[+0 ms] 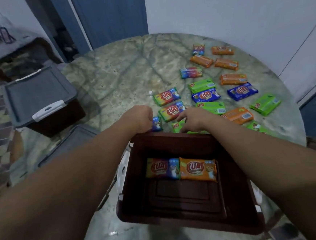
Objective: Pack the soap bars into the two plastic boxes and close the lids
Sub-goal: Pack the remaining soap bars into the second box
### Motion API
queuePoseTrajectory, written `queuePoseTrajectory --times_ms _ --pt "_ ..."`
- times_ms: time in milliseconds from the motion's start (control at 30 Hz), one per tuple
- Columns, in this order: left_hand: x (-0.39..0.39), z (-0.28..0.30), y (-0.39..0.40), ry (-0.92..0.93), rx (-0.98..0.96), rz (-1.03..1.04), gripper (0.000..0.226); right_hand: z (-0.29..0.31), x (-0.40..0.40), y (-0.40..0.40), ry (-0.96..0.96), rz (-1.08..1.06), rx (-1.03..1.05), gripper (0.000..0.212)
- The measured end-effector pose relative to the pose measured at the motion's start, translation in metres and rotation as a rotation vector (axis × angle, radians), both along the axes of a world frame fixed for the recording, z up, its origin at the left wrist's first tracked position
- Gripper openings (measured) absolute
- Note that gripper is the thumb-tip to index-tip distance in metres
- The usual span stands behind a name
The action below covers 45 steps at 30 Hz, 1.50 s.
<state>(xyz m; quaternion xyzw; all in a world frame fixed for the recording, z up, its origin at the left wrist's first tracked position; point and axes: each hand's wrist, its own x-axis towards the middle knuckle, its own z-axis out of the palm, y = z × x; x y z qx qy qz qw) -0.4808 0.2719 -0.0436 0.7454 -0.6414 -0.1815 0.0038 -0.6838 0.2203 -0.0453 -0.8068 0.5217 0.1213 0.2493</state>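
Observation:
An open dark brown box (pixel 233 170) stands in front of me with a rainbow-wrapped soap bar (pixel 162 168) and an orange soap bar (pixel 198 169) on its floor. Just beyond its far rim, my left hand (pixel 141 118) grips a blue-wrapped soap bar (pixel 156 123). My right hand (pixel 193 118) reaches down onto a green soap bar (pixel 177 126) with its fingers over it. Several more wrapped bars (pixel 243 91) lie scattered on the table to the right. A second box (pixel 38 97) with its grey lid shut stands at the left.
The round marble-patterned table (pixel 121 75) holds everything. A loose grey lid (pixel 73 139) lies under my left forearm. A blue door and white walls stand behind; patterned floor lies to the left.

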Motion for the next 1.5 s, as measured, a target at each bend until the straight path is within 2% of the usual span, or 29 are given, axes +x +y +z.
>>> queuePoseTrajectory --times_ms 67,167,267,367,500,600,700,933,1067,1167,1300,1400,1500 --pt "0.000 -0.004 -0.004 -0.032 0.039 -0.048 0.025 -0.006 -0.002 -0.004 0.077 0.016 0.010 0.072" --pt "0.004 -0.018 -0.018 -0.082 0.135 -0.114 0.048 -0.019 0.003 -0.013 0.200 0.064 -0.026 0.080" --pt "0.008 -0.036 -0.028 -0.077 0.222 -0.135 0.052 -0.035 0.004 -0.018 0.302 0.134 -0.065 0.083" --pt "0.007 -0.050 -0.031 -0.096 0.272 -0.112 0.058 -0.039 0.005 -0.018 0.323 0.140 -0.108 0.077" --pt "0.006 -0.060 -0.035 -0.181 0.227 -0.059 0.065 -0.039 0.003 -0.018 0.332 0.101 -0.135 0.075" --pt "0.009 -0.056 -0.038 -0.155 0.260 -0.050 0.079 -0.036 -0.002 -0.014 0.255 -0.005 -0.112 0.089" --pt "0.010 -0.048 -0.033 -0.114 0.174 0.001 0.083 -0.027 -0.002 -0.008 0.114 -0.131 -0.140 0.096" --pt "0.001 0.000 -0.012 0.030 -0.129 0.082 0.085 0.009 -0.004 0.019 -0.115 -0.230 -0.388 0.078" --pt "-0.009 0.033 0.029 0.084 -0.276 0.029 0.078 0.020 -0.018 0.063 -0.246 -0.244 -0.540 0.075" --pt "-0.021 0.038 0.067 0.016 -0.344 -0.080 0.071 0.015 -0.030 0.102 -0.309 -0.220 -0.599 0.077" --pt "-0.041 0.021 0.118 -0.073 -0.290 -0.249 0.066 -0.002 -0.049 0.147 -0.281 -0.166 -0.459 0.078" --pt "-0.054 0.000 0.142 -0.134 -0.149 -0.356 0.071 -0.016 -0.063 0.165 -0.115 -0.079 -0.305 0.077" --pt "-0.063 -0.020 0.151 -0.204 -0.026 -0.478 0.079 -0.029 -0.071 0.173 0.037 0.018 -0.247 0.079"
